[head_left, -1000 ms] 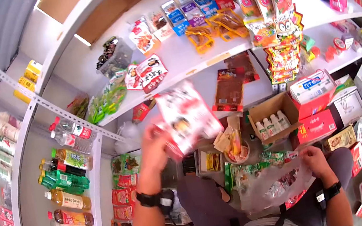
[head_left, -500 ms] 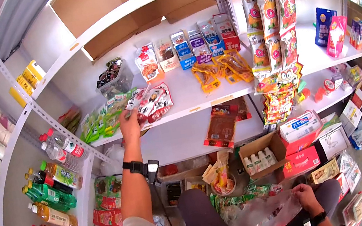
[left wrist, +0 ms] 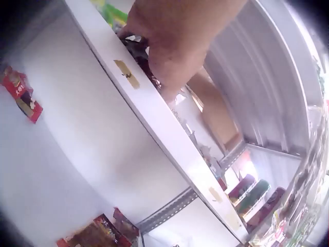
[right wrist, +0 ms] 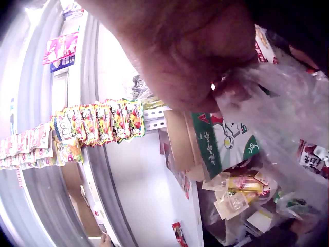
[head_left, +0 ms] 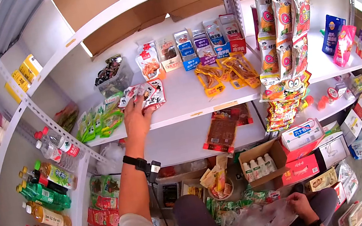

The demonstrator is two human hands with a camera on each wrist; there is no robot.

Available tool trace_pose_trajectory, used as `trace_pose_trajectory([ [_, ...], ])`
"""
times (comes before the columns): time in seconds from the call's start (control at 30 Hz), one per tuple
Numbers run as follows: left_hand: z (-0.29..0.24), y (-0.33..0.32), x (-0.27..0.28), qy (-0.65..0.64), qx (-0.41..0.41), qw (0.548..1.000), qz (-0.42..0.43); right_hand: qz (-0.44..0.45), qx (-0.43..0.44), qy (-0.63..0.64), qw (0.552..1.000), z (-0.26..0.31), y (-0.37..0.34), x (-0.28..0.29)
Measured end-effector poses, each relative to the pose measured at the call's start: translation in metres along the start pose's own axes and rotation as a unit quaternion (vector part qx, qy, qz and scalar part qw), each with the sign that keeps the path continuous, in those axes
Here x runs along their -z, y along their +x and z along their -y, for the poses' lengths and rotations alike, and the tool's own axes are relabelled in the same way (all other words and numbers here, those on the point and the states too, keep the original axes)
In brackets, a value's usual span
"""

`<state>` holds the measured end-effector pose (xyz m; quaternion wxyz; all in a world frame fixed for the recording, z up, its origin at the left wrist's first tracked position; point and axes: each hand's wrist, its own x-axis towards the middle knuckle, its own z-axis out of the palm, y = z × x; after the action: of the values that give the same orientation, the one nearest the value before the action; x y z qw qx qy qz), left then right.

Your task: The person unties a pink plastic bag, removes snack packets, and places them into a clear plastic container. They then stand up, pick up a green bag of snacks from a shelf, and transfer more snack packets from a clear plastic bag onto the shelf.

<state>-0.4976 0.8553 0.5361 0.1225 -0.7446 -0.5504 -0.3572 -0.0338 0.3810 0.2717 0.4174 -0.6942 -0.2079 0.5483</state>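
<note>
On the middle shelf [head_left: 184,105], red-and-white packets [head_left: 153,94] lie beside green packets [head_left: 100,120]. My left hand [head_left: 138,120] rests on them with its fingers spread. In the left wrist view the left hand [left wrist: 172,41] reaches over the shelf's edge onto dark packets. Low down at the right, my right hand [head_left: 303,207] pinches the rim of a clear plastic bag [head_left: 258,220]. The right wrist view has the right hand [right wrist: 190,62] at the bag [right wrist: 282,108], with red-and-white packets seen through the plastic.
Behind the packets stand a tub of dark sweets [head_left: 114,78] and small boxes [head_left: 187,50]. Snack strips [head_left: 283,17] hang at the right. Drink bottles [head_left: 49,216] line the left shelves. A carton of white bottles [head_left: 263,166] and a red box [head_left: 301,169] sit below.
My left hand carried a red-and-white packet up and left to the shelf, and now lies over the packets there. The right hand still has the bag. The view has tilted up.
</note>
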Motion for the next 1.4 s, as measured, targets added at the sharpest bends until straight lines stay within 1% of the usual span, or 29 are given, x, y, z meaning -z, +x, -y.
trace_pose_trajectory([
  [0.03, 0.005, 0.001, 0.001, -0.012, 0.002, 1.0, 0.007, 0.004, -0.008, 0.004, 1.0, 0.001, 0.0, -0.001],
  [0.1, 0.015, 0.002, 0.002, -0.035, 0.007, 0.999, 0.022, 0.0, 0.01, -0.004, 1.0, -0.004, 0.003, -0.001],
  [0.23, 0.009, 0.004, 0.015, -0.058, 0.031, 0.998, 0.011, 0.0, 0.045, -0.025, 0.999, -0.016, 0.013, 0.005],
  [0.33, -0.008, 0.008, 0.024, -0.022, 0.038, 0.998, -0.041, -0.008, 0.029, -0.04, 0.999, -0.016, 0.012, 0.006],
  [0.43, -0.006, 0.016, 0.011, -0.016, 0.048, 0.998, -0.034, 0.004, 0.045, -0.015, 0.999, -0.029, 0.018, 0.009],
  [0.5, 0.009, 0.024, -0.005, 0.022, 0.041, 0.999, -0.005, -0.004, 0.039, -0.015, 0.999, -0.03, 0.017, 0.01],
  [0.63, -0.01, 0.035, 0.01, 0.048, 0.035, 0.998, 0.023, -0.014, 0.05, -0.028, 0.998, -0.034, 0.018, 0.013],
  [0.67, -0.005, 0.038, 0.005, 0.064, 0.002, 0.998, 0.001, -0.015, 0.044, -0.022, 0.999, -0.033, 0.015, 0.012],
  [0.77, 0.006, 0.042, -0.004, 0.105, -0.002, 0.994, 0.038, -0.015, 0.029, -0.012, 0.999, -0.024, 0.008, 0.009],
  [0.87, 0.014, 0.035, -0.006, 0.072, 0.007, 0.997, 0.013, -0.014, 0.029, -0.02, 0.999, -0.028, 0.01, 0.01],
  [1.0, 0.001, 0.027, -0.002, 0.071, 0.033, 0.997, -0.004, -0.016, 0.038, -0.033, 0.999, -0.034, 0.014, 0.011],
  [1.1, -0.015, 0.028, 0.005, 0.035, 0.101, 0.992, 0.067, -0.013, 0.036, -0.037, 0.999, -0.023, 0.006, 0.007],
  [1.13, -0.018, 0.03, 0.005, 0.037, 0.113, 0.99, 0.07, -0.011, 0.034, -0.038, 0.999, -0.022, 0.005, 0.007],
  [1.23, -0.018, 0.03, 0.001, 0.033, 0.087, 0.994, 0.065, -0.007, 0.052, -0.026, 0.998, -0.027, 0.009, 0.008],
  [1.27, -0.013, 0.028, -0.003, 0.054, 0.034, 0.997, 0.036, -0.007, 0.052, -0.022, 0.998, -0.027, 0.011, 0.007],
  [1.33, -0.012, 0.022, -0.001, 0.032, 0.012, 0.999, 0.037, -0.007, 0.051, -0.014, 0.999, -0.029, 0.013, 0.007],
  [1.4, -0.028, 0.015, 0.014, 0.011, 0.005, 0.999, 0.033, -0.01, 0.05, -0.04, 0.998, -0.035, 0.018, 0.009],
])
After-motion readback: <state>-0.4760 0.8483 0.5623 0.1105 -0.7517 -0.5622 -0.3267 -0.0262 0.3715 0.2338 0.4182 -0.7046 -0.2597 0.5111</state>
